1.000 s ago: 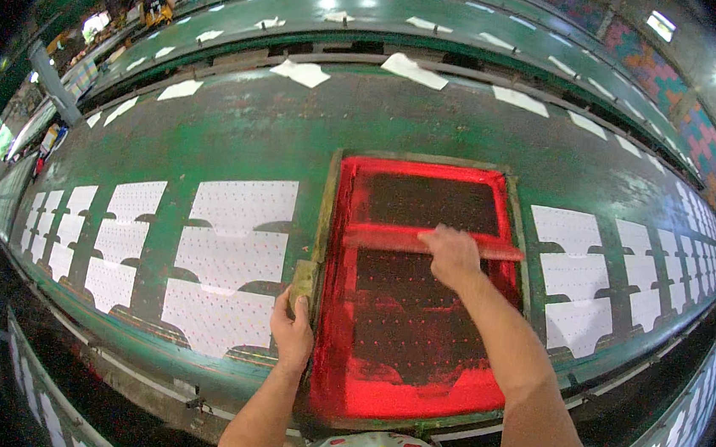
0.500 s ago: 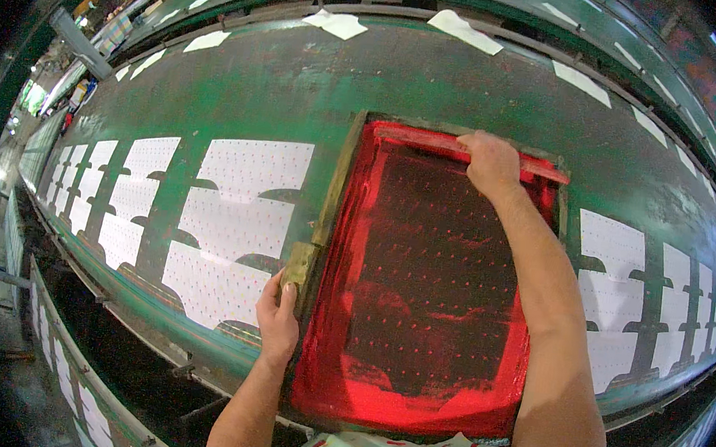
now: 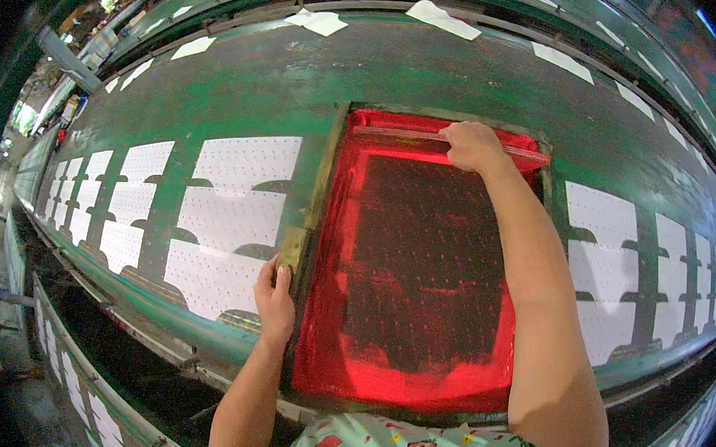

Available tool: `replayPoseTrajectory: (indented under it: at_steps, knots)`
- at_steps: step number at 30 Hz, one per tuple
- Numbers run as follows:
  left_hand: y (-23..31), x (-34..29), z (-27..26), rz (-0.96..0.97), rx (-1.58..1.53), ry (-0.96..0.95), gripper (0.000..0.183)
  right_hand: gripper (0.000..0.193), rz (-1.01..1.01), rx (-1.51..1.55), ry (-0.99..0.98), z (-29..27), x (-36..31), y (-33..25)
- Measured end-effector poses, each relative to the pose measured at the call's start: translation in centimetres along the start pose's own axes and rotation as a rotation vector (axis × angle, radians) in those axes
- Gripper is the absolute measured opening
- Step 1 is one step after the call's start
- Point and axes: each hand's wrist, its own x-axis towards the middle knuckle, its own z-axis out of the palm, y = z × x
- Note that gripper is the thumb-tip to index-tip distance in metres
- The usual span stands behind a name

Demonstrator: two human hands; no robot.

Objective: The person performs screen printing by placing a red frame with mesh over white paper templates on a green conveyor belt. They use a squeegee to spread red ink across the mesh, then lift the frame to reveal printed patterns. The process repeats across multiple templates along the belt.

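A screen-printing frame (image 3: pixel 326 170) lies in front of me on the long green table. Bright red ink rims its mesh (image 3: pixel 428 255), and the dark middle shows rows of small dots. My right hand (image 3: pixel 473 147) is closed around a squeegee (image 3: pixel 400 133), a long reddish bar lying crosswise near the frame's far end. At the left rail, my left hand (image 3: pixel 275 306) grips a worn yellowish block (image 3: pixel 293 248) attached to the frame, thumb on top. The right forearm passes over the mesh and covers part of its right side.
White die-cut sheets printed with tiny dots lie in columns left (image 3: pixel 235 213) and right (image 3: pixel 601 262) of the frame. Loose white paper pieces (image 3: pixel 444 20) line the table's far edge. A rail (image 3: pixel 144 332) runs along the near edge, and another green table stands beyond.
The squeegee has shifted slightly toward the frame's far end, and a red ink band now shows on its near side. My left hand keeps its hold; the whole view has shifted a little.
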Motion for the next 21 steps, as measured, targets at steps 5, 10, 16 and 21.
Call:
replayPoseTrajectory:
  at_steps: [5, 10, 16, 21]
  knots:
    - [-0.5, 0.2, -0.2, -0.004, 0.003, -0.021, 0.041, 0.039, -0.049, -0.020, -0.112, 0.1, -7.4, -4.6]
    - [0.3, -0.2, -0.2, 0.030, -0.030, -0.040, 0.043, 0.035, -0.041, -0.015, -0.162, -0.2, -16.7, -10.7]
    - [0.2, -0.4, -0.4, 0.156, 0.044, -0.035, 0.044, 0.041, 0.048, 0.058, -0.190, 0.2, -27.1, -18.1]
    - [-0.7, 0.1, -0.1, 0.156, 0.101, 0.002, 0.055, 0.041, 0.085, 0.090, -0.231, 0.5, -34.4, -23.1]
